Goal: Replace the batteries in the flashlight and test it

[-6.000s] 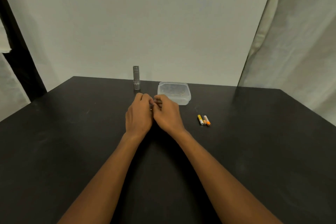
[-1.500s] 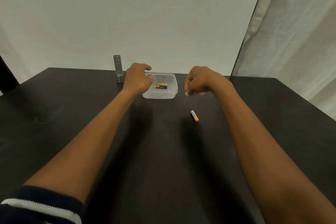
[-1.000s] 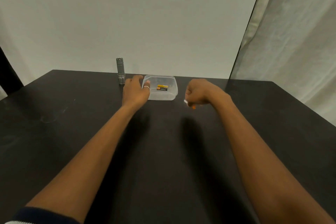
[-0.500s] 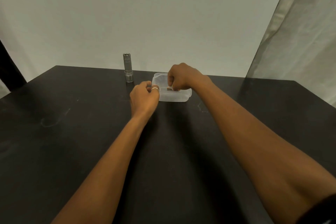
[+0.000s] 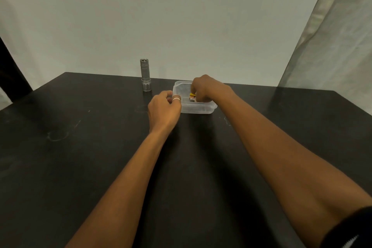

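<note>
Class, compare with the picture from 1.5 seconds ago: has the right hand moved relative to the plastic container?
Yes. The right hand went left, from beside the plastic container to over it, fingers down among the batteries.

The flashlight is dull grey metal, ribbed near its base. The container is cloudy translucent plastic (smooth-walled). The table is matt black, faintly scuffed towards its left edge. The curtain is pale cloth.
</note>
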`<state>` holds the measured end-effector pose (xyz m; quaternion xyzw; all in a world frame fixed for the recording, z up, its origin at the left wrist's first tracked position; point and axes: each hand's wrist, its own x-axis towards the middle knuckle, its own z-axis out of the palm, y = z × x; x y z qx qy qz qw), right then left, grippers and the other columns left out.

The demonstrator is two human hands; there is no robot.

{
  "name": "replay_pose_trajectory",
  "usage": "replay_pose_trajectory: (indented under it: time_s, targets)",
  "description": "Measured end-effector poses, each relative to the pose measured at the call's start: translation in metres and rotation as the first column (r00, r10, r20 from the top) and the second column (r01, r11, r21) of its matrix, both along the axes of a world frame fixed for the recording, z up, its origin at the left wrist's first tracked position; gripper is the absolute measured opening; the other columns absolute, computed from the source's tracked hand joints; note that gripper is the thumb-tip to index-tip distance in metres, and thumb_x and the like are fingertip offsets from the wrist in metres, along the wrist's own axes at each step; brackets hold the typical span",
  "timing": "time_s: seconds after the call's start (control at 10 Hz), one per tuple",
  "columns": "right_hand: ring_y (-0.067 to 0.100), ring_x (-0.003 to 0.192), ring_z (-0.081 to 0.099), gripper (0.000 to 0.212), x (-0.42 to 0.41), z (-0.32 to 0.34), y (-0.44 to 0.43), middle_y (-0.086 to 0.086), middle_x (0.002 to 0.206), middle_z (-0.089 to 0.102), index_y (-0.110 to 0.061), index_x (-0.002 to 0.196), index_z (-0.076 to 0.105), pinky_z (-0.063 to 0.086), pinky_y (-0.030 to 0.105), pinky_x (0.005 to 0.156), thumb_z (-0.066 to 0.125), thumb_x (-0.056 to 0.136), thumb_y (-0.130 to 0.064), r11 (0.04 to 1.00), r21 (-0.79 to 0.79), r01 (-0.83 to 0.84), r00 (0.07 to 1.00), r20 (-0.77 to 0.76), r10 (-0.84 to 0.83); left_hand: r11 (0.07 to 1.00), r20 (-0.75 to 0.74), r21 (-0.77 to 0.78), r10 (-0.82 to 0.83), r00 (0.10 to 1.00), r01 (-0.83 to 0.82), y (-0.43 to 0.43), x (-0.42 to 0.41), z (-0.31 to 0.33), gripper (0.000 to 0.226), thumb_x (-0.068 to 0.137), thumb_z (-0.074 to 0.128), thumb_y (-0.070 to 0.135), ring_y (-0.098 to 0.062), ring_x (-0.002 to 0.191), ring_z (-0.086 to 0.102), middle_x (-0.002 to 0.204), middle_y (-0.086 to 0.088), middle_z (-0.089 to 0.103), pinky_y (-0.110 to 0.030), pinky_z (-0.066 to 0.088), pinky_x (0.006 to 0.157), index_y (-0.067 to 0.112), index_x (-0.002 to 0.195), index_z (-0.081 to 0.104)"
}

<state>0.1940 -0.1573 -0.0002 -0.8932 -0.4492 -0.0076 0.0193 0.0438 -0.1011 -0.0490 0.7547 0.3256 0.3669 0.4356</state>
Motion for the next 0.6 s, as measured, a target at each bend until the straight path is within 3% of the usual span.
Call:
replay_pose_trajectory:
  time_s: [0.2,0.5,0.6]
  targets:
    - [0.029,0.106,0.064,0.031,0.003,-0.001,0.001,0.014,0.121,0.068,-0.008,0.122,0.071,0.054,0.033,0.092,0.067,0.091,-0.006,1.000,0.006,-0.019,1.000,0.007,0.019,1.000,0.001,-0.007,-0.007,1.000,0.007,0.000,-0.001,0.000,0.030,0.099,0.057,0.026,-0.014,0.104,0.064,0.115,-0.001,0.071,-0.026,0.051,0.087,0.016,0.125,0.067]
    - [0.031,0.107,0.065,0.037,0.008,0.002,-0.003,0.015,0.121,0.067,-0.005,0.124,0.066,0.056,0.037,0.092,0.073,0.088,-0.012,1.000,0.013,0.008,1.000,0.011,-0.008,1.000,-0.011,-0.004,-0.004,1.000,0.004,0.000,-0.002,0.002,0.029,0.100,0.056,0.027,-0.014,0.105,0.063,0.117,0.000,0.070,-0.025,0.048,0.086,0.016,0.125,0.067]
    - [0.032,0.107,0.067,0.030,0.009,0.012,-0.010,0.017,0.117,0.069,-0.002,0.118,0.068,0.057,0.039,0.089,0.066,0.089,-0.009,0.997,0.063,0.044,0.998,0.051,-0.047,0.998,-0.040,0.062,0.027,0.999,-0.025,-0.004,0.001,0.001,0.043,0.103,0.050,0.038,-0.020,0.115,0.060,0.131,-0.005,0.060,-0.029,0.045,0.089,0.012,0.137,0.056]
